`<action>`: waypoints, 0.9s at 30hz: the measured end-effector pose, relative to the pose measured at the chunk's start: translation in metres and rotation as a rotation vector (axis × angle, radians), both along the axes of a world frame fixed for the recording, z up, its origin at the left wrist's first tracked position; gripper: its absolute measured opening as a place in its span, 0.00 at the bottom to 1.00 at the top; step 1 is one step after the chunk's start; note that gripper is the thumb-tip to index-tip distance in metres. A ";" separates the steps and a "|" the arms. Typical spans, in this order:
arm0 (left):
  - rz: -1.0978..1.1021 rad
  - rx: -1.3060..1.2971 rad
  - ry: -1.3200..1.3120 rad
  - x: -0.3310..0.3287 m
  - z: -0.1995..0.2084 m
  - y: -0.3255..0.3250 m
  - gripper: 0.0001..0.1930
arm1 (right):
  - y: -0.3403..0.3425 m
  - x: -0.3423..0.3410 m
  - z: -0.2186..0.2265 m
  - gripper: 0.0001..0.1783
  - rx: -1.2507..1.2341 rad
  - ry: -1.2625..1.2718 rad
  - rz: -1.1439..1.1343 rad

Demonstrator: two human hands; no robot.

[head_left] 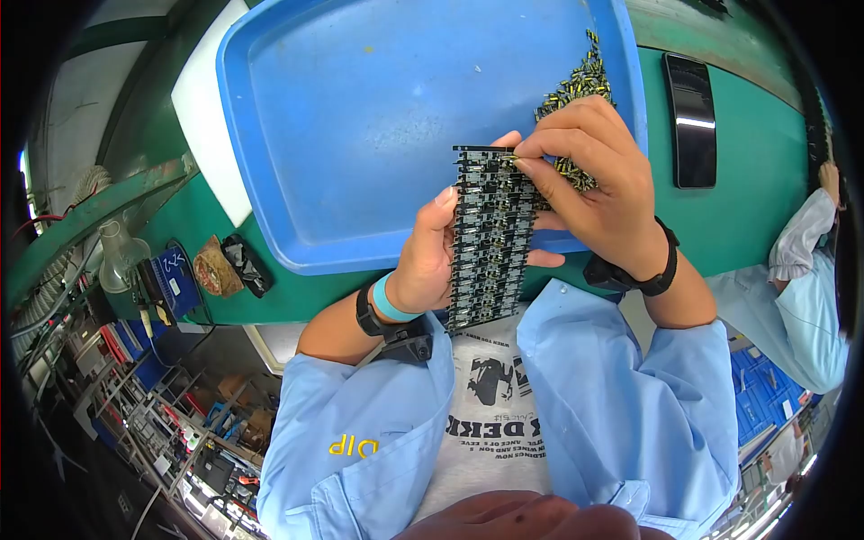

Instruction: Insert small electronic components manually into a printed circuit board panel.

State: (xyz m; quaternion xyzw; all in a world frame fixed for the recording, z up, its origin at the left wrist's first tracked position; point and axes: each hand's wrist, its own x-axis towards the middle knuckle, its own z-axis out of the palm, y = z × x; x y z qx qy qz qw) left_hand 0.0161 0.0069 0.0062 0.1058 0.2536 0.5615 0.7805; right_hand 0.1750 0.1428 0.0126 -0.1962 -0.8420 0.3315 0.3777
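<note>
A long black circuit board panel (492, 236), crowded with rows of small parts, stands tilted in front of my chest. My left hand (421, 267) grips it by the left edge, with fingertips showing past the right edge. At the panel's far end, the thumb and forefinger of my right hand (605, 171) are pinched on a tiny yellowish leaded component (515, 158), right at the board's surface. Behind that hand, a heap of small yellow-and-black leaded components (587, 83) lies in the right side of a blue plastic tray (360, 81), partly hidden by my fingers.
The tray rests on a green worktop (751, 135). A black phone (690, 121) lies to its right, a white sheet (209, 117) to its left. Farther left are a blue box (176, 283) and a crumpled dark packet (247, 265). Another person's sleeve (799, 238) shows at far right.
</note>
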 end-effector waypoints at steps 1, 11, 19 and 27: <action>-0.009 0.003 -0.001 0.000 0.000 0.000 0.42 | 0.000 0.000 0.000 0.11 -0.001 0.001 0.000; -0.019 -0.017 0.039 0.001 0.000 -0.001 0.43 | -0.004 0.001 0.007 0.13 0.153 -0.048 -0.026; -0.015 -0.032 0.055 0.000 0.004 -0.001 0.43 | -0.009 0.002 0.011 0.14 0.278 -0.100 -0.071; -0.016 -0.022 0.059 -0.001 -0.002 -0.004 0.41 | -0.009 0.002 0.011 0.14 0.278 -0.102 -0.065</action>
